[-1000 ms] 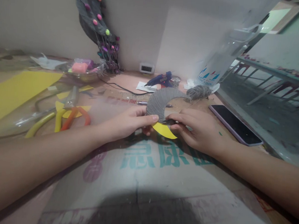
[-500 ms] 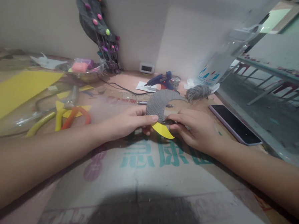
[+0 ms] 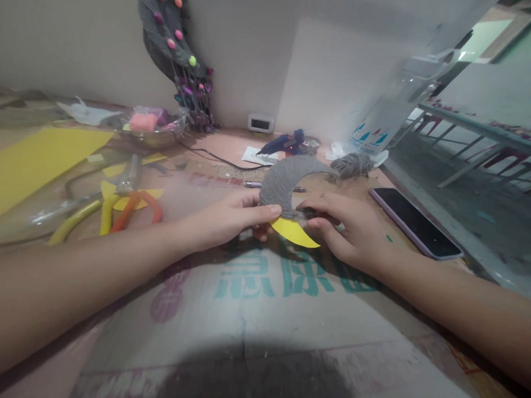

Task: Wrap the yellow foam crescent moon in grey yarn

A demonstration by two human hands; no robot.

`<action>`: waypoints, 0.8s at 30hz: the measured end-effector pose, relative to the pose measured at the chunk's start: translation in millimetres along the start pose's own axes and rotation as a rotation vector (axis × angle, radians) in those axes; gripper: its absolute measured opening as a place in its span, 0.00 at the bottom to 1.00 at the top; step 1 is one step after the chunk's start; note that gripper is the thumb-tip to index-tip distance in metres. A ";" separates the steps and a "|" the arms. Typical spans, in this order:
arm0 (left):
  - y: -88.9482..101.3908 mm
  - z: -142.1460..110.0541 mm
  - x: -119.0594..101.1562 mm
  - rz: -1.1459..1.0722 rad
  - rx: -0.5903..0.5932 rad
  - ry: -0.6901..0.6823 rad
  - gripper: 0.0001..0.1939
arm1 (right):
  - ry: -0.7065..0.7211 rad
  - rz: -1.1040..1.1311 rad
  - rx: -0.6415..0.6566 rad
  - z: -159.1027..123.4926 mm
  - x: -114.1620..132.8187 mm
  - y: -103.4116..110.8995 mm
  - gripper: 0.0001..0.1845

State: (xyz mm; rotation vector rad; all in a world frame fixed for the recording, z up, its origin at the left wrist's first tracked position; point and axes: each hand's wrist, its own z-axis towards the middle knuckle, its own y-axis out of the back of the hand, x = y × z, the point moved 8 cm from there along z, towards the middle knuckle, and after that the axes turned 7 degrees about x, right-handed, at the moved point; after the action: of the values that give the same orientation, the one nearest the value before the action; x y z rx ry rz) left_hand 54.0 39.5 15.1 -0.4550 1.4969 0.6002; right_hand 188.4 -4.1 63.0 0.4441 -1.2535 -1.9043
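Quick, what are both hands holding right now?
Left hand: closed on the grey and yellow crescent.
Right hand: fingers closed, pinching what looks like grey yarn.

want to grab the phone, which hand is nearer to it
Right. The right hand is just left of the phone; the left hand is farther left, holding the crescent.

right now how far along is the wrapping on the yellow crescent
Grey yarn looks done over most of the crescent. The left hand grips it, while the right hand pinches a small dark bundle, apparently yarn, by the wrap's lower edge. Left to cover, it seems: the bare yellow lower tip.
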 end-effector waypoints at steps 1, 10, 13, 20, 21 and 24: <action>0.2 -0.1 -0.1 0.002 -0.005 0.001 0.13 | -0.027 0.026 -0.020 -0.3 -2.5 0.8 0.15; -5.8 -0.7 -4.6 0.148 -0.014 -0.023 0.13 | -0.391 0.450 0.015 4.5 -14.7 -11.0 0.15; -7.0 -0.9 -3.1 0.179 -0.005 -0.009 0.15 | -0.424 0.487 0.057 6.6 -12.0 -17.4 0.10; -6.5 -1.4 0.9 0.213 0.004 -0.011 0.16 | -0.430 0.582 0.099 7.9 -10.8 -22.5 0.09; -6.6 -1.5 1.2 0.222 0.003 -0.007 0.16 | -0.428 0.591 0.108 8.1 -10.1 -22.8 0.10; -6.3 -2.0 0.5 0.250 -0.008 -0.016 0.16 | -0.414 0.616 0.118 8.3 -7.8 -22.9 0.10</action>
State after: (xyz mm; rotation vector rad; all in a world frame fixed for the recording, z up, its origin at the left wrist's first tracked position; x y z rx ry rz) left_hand 56.4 33.4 13.9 -0.2698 1.5484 0.8039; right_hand 178.1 11.4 45.4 -0.2793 -1.5498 -1.4281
